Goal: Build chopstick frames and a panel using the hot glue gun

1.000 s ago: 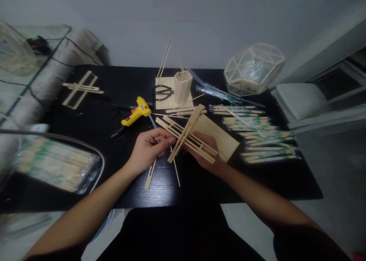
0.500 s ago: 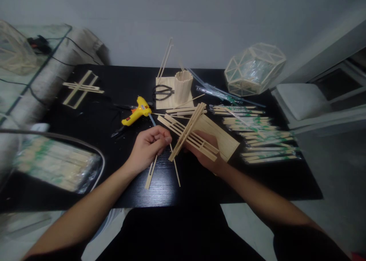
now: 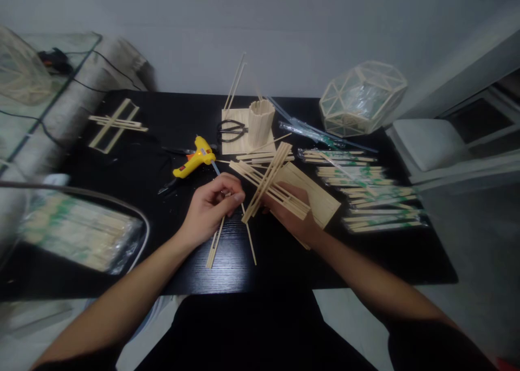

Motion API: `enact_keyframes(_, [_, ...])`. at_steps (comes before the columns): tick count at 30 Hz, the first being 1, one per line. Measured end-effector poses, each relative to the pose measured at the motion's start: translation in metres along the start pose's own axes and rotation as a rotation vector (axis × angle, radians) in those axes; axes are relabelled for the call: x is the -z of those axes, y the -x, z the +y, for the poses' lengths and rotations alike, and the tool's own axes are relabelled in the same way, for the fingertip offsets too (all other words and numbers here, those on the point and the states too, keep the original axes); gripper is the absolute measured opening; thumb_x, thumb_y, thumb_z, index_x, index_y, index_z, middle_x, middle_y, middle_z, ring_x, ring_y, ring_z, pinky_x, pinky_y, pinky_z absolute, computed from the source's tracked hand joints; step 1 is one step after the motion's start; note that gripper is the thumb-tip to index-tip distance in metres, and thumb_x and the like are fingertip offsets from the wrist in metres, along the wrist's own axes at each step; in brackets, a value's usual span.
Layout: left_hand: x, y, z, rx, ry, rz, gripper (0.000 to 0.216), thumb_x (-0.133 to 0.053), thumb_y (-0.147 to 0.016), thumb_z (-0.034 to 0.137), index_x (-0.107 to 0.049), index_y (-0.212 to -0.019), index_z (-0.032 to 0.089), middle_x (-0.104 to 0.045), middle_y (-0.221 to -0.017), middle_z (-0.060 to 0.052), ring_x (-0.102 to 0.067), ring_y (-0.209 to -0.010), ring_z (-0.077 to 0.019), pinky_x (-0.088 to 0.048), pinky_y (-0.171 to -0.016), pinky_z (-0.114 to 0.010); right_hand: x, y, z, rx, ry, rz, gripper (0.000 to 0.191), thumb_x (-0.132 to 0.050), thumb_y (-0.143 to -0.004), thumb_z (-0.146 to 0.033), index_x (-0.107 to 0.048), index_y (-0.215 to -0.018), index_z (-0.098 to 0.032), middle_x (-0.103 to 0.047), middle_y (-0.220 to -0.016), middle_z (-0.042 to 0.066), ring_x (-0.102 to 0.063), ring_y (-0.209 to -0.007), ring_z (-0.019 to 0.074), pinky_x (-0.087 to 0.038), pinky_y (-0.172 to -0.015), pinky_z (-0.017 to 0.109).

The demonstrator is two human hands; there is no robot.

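My right hand (image 3: 296, 203) grips a crossed frame of chopsticks (image 3: 266, 184), held tilted above the table. Its long sticks form two slatted strips that cross in an X. To its left my left hand (image 3: 217, 204) is closed, thumb pressed against the curled fingers; whatever is in the pinch, if anything, is hidden. Beneath that hand a narrow strip of joined sticks (image 3: 215, 246) and a single thin stick (image 3: 251, 243) lie on the black table. Partly behind my right hand rests a flat panel of sticks (image 3: 320, 197).
A yellow glue gun (image 3: 195, 158) lies beyond my left hand. Black-handled scissors (image 3: 231, 131) rest by a stick cup (image 3: 260, 124). Wrapped chopsticks (image 3: 365, 192) lie right, a larger pack (image 3: 81, 230) left. Another crossed frame (image 3: 117, 125) and a faceted lantern-like frame (image 3: 363, 99) stand farther back.
The crossed frame has tilted and turned slightly in my right hand, its upper left end shifting right. My left hand stays almost still.
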State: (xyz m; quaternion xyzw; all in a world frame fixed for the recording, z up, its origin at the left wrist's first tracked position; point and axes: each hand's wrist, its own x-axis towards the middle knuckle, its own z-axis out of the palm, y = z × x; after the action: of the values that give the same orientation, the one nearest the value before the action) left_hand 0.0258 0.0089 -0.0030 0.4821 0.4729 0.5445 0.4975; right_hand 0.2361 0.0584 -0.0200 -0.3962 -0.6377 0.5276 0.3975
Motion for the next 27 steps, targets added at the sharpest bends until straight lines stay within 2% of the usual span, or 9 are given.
enact_keyframes(3, [-0.001,0.0002,0.0021,-0.028,0.013,0.018,0.018,-0.083,-0.089,0.033,-0.073,-0.085,0.017,-0.071,-0.111,-0.006,-0.055,-0.058,-0.0055,-0.045,-0.055,-0.023,0.0001,0.0002,0.0038,-0.002,-0.02,-0.005,0.037,-0.084,-0.088,-0.057,-0.078,-0.086,-0.02,-0.076,-0.076,0.002,-0.071,-0.062,0.0163,-0.057,-0.058,0.028])
enact_keyframes(8, [-0.0021,0.0023,0.0032,-0.008,0.051,0.032,0.018,-0.081,-0.091,0.031,-0.072,-0.088,0.016,-0.077,-0.111,-0.009,-0.06,-0.056,-0.0067,-0.049,-0.054,-0.023,-0.0008,0.0006,0.0057,-0.01,-0.032,-0.007,0.037,-0.084,-0.087,-0.057,-0.08,-0.09,-0.02,-0.078,-0.078,0.003,-0.072,-0.063,0.0174,-0.058,-0.059,0.029])
enact_keyframes(13, [-0.0018,0.0034,0.0005,0.025,0.092,0.017,0.019,-0.08,-0.092,0.032,-0.071,-0.089,0.016,-0.08,-0.116,-0.013,-0.066,-0.062,-0.0103,-0.051,-0.053,-0.023,-0.0017,0.0009,0.008,-0.019,-0.044,0.003,0.034,-0.085,-0.087,-0.054,-0.08,-0.09,-0.021,-0.078,-0.08,0.003,-0.072,-0.063,0.0171,-0.059,-0.058,0.029])
enact_keyframes(18, [-0.0034,0.0016,0.0021,0.044,0.133,-0.002,0.021,-0.08,-0.092,0.031,-0.068,-0.087,0.015,-0.081,-0.115,-0.015,-0.068,-0.061,-0.0112,-0.052,-0.052,-0.022,-0.0002,0.0017,0.0068,-0.007,-0.048,-0.017,0.032,-0.082,-0.09,-0.053,-0.081,-0.093,-0.022,-0.079,-0.082,0.004,-0.073,-0.066,0.0174,-0.06,-0.06,0.028])
enact_keyframes(22, [-0.0055,-0.0005,0.0046,0.046,0.188,0.003,0.022,-0.079,-0.092,0.03,-0.066,-0.085,0.014,-0.083,-0.105,-0.014,-0.066,-0.056,-0.0099,-0.053,-0.05,-0.021,0.0002,0.0022,0.0042,-0.038,-0.048,-0.031,0.032,-0.081,-0.091,-0.053,-0.082,-0.098,-0.021,-0.079,-0.083,0.004,-0.072,-0.067,0.0171,-0.06,-0.06,0.028])
enact_keyframes(27, [-0.0055,-0.0013,0.0025,0.062,0.215,0.024,0.024,-0.081,-0.091,0.031,-0.064,-0.088,0.015,-0.083,-0.095,-0.011,-0.068,-0.057,-0.0116,-0.054,-0.049,-0.021,-0.0003,0.002,0.0042,-0.017,-0.019,-0.01,0.032,-0.083,-0.089,-0.053,-0.08,-0.09,-0.021,-0.076,-0.077,0.002,-0.071,-0.064,0.0165,-0.058,-0.059,0.028])
